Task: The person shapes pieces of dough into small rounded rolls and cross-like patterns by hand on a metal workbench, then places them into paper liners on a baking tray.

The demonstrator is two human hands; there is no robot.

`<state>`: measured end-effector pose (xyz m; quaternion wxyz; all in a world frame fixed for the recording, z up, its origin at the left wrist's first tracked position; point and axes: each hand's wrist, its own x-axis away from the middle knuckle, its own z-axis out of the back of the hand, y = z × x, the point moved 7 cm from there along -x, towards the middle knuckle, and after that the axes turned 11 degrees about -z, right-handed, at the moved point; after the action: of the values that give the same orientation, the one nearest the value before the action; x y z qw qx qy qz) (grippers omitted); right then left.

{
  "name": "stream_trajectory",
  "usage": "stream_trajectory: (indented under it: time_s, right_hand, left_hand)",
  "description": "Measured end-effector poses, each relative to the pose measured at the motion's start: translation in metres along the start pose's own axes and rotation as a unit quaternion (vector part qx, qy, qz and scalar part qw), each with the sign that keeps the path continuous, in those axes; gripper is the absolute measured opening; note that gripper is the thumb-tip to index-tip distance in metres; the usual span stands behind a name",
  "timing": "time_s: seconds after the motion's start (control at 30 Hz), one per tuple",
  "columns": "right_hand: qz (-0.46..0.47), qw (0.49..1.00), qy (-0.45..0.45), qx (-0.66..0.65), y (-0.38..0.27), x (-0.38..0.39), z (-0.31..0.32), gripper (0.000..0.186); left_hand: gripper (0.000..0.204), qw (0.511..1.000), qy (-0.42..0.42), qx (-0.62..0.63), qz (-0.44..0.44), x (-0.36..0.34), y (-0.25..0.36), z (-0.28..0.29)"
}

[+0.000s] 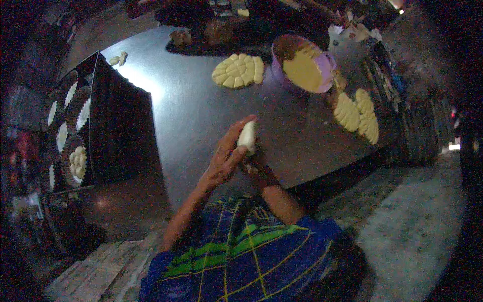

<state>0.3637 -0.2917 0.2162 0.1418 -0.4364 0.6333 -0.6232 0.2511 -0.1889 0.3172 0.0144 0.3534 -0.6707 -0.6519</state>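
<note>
Between my two hands, a pale, smooth piece of dough (pixel 247 137) stands out over the near part of the metal table. My left hand (pixel 222 157) has its fingers along the dough's left side, with the thumb laid across the lower end. My right hand (pixel 257 162) presses from the other side, in shadow and partly hidden behind the dough and the left hand. Straight ahead lies a flat dough mound (pixel 236 71) marked into segments. Further right are two more segmented dough pieces, one (pixel 347 114) beside the other (pixel 368 116).
A purple tub (pixel 278 70) with a yellowish filling stands at the far right. On the left, a dark tray (pixel 95 126) holds white fluted paper cups, one (pixel 78 163) with several dough balls. Small dough bits (pixel 118 59) lie at the table's far left. The table (pixel 191 110) is shiny metal.
</note>
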Motion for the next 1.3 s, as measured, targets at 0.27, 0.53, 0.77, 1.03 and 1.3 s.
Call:
stream_trajectory:
  time_s: [0.27,0.53,0.77,1.03,1.3]
  right_hand:
    - [0.097,0.963,0.132,0.214,-0.188,-0.104,0.133,0.039]
    - [-0.097,0.857,-0.067,0.502,-0.163,-0.215,0.199,0.038]
    - [-0.153,0.830,-0.108,0.526,-0.152,-0.229,0.205,0.037]
    - [-0.169,0.829,-0.120,0.520,-0.162,-0.228,0.220,0.036]
    - [-0.158,0.828,-0.103,0.528,-0.166,-0.230,0.213,0.035]
  left_hand:
    - [0.023,0.964,0.078,-0.070,0.246,0.088,-0.029,0.084]
    - [0.018,0.939,0.263,-0.103,0.198,0.108,0.007,0.156]
    - [0.018,0.942,0.257,-0.052,0.211,0.155,-0.042,0.179]
    - [0.017,0.931,0.277,-0.018,0.238,0.146,-0.038,0.163]
    - [0.016,0.941,0.249,-0.039,0.226,0.127,-0.039,0.161]
